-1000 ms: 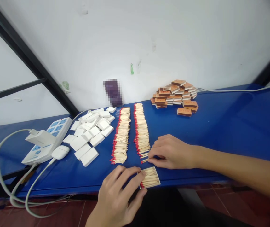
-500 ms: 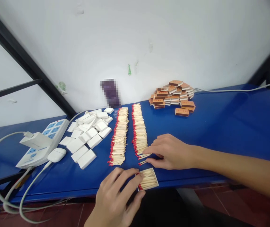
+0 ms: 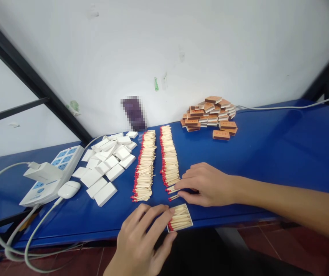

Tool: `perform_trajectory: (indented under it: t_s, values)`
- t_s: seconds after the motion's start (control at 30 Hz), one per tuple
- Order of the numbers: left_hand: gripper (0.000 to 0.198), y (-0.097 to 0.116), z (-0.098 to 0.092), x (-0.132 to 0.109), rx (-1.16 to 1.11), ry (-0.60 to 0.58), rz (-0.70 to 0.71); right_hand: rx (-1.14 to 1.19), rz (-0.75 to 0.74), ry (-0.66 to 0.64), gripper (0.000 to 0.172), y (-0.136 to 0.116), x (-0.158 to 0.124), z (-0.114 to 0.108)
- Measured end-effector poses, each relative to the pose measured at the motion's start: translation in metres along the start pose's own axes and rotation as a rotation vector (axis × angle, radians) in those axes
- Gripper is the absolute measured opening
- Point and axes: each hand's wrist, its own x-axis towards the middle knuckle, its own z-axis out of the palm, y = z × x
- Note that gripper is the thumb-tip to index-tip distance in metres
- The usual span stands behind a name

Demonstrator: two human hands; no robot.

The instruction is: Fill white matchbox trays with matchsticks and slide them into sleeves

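Observation:
Near the table's front edge, my left hand (image 3: 144, 235) grips the left end of a small white matchbox tray (image 3: 192, 222) between thumb and fingers. Wooden matches (image 3: 181, 217) fill the tray, their red heads toward my palm. My right hand (image 3: 203, 186) is just beyond it, thumb and index finger closed on a few loose matches (image 3: 173, 197) at the near end of the right-hand row of matches (image 3: 169, 153). A second long row of matches (image 3: 146, 165) lies parallel to its left. Red heads point left in both rows.
White boxes (image 3: 105, 193) are heaped on the blue table (image 3: 268, 153) at left, beside a power strip (image 3: 72, 155) with a plugged-in charger (image 3: 45, 172) and cables. Orange-brown matchboxes (image 3: 221, 135) are piled at the back right. A blurred dark purple object (image 3: 135, 115) leans on the wall.
My right index finger has drawn back slightly toward the thumb at the row's near end. My left hand and the tray stay in place.

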Motion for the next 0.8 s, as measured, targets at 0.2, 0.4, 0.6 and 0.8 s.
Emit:
perform_trajectory:
  t_s: [0.2, 0.4, 0.6, 0.8]
  values:
    - [0.025, 0.0004, 0.0, -0.0009, 0.005, 0.008, 0.003, -0.007, 0.0, 0.003, 0.021, 0.0016, 0.0002, 0.0003]
    - [0.025, -0.001, 0.0009, 0.0013, 0.004, 0.008, 0.007, 0.013, -0.024, 0.017, 0.019, 0.0019, 0.0011, 0.0007]
    - [0.024, 0.0015, -0.0005, 0.0005, 0.008, 0.011, 0.009, 0.015, -0.01, 0.007, 0.019, 0.001, 0.0002, 0.0013]
    - [0.024, 0.0017, -0.0005, 0.0017, 0.013, 0.003, 0.005, 0.022, 0.009, -0.002, 0.018, 0.0019, -0.0001, 0.0015]
